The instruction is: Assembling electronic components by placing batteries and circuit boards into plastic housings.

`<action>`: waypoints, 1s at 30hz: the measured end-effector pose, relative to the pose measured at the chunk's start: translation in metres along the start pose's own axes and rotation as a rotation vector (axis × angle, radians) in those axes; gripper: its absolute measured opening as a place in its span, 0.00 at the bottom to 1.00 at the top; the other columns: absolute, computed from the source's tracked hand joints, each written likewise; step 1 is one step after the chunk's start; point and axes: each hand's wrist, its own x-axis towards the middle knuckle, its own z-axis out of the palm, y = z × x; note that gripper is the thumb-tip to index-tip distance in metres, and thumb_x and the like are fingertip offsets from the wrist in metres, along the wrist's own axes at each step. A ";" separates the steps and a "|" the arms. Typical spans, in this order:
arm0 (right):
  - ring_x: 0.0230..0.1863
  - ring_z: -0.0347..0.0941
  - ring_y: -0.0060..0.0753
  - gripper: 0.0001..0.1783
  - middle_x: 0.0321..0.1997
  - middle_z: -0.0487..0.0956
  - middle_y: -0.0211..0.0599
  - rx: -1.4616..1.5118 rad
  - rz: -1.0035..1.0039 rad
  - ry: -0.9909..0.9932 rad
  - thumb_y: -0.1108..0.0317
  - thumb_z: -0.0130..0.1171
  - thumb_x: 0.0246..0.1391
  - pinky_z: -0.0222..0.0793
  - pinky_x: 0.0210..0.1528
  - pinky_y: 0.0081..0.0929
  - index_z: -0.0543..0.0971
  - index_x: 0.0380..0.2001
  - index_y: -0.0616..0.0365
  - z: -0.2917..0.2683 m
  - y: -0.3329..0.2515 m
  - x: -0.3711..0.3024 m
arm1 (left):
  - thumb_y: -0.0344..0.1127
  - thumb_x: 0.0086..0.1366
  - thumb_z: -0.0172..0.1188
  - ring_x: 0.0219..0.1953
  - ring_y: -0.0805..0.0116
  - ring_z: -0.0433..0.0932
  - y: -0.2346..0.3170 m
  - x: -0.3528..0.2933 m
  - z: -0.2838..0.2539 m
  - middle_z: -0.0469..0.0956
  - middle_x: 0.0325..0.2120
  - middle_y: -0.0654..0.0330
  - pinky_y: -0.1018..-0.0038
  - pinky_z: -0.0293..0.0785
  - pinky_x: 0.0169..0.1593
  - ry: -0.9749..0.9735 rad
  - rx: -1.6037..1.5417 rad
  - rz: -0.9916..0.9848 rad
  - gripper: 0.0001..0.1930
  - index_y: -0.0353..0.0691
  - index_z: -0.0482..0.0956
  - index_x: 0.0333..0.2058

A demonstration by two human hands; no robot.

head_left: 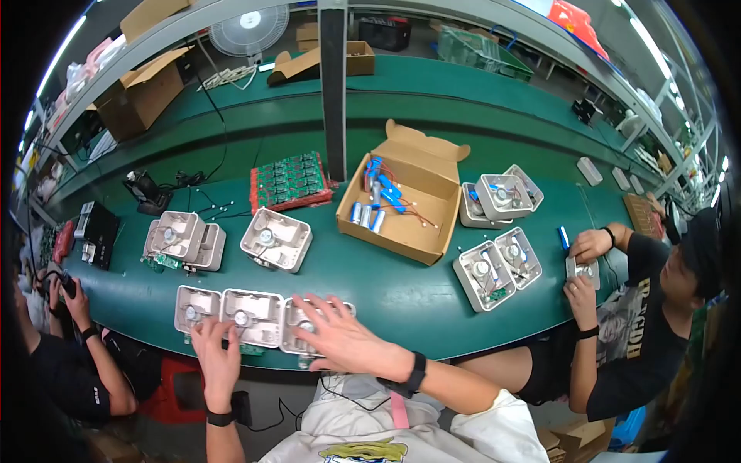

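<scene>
Three white plastic housings stand open side by side at the table's front edge: a left one, a middle one and a right one. Round silver speakers sit inside them, and bits of green circuit board show along their front edges. My left hand reaches over the front of the left and middle housings, thumb and fingers bent together; whatever they pinch is hidden. Over the right housing my right hand lies palm down with fingers spread, covering much of it.
More housings sit behind, some stacked. A cardboard box holds blue and silver battery cells with red wires. Green circuit boards lie near the post. Co-workers' hands work at both sides.
</scene>
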 end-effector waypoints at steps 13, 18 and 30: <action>0.73 0.61 0.62 0.39 0.78 0.60 0.56 -0.068 0.496 0.327 0.52 0.76 0.53 0.61 0.69 0.58 0.74 0.65 0.50 -0.046 0.017 -0.112 | 0.34 0.64 0.72 0.59 0.43 0.70 0.111 0.018 0.024 0.79 0.53 0.49 0.52 0.68 0.63 -0.073 -0.055 0.183 0.20 0.36 0.83 0.53; 0.69 0.66 0.58 0.27 0.74 0.66 0.52 -0.180 0.620 0.366 0.63 0.73 0.56 0.64 0.67 0.52 0.79 0.58 0.53 -0.051 0.019 -0.125 | 0.29 0.64 0.71 0.53 0.49 0.77 0.118 -0.019 0.009 0.80 0.51 0.46 0.57 0.75 0.56 0.077 -0.175 0.269 0.21 0.35 0.82 0.56; 0.49 0.76 0.40 0.16 0.46 0.83 0.34 -0.052 0.323 0.436 0.79 0.66 0.47 0.71 0.54 0.37 0.85 0.42 0.58 -0.053 0.052 -0.111 | 0.23 0.66 0.69 0.28 0.75 0.78 0.206 -0.007 0.078 0.82 0.37 0.55 0.79 0.75 0.33 -0.443 -0.820 0.076 0.24 0.34 0.74 0.59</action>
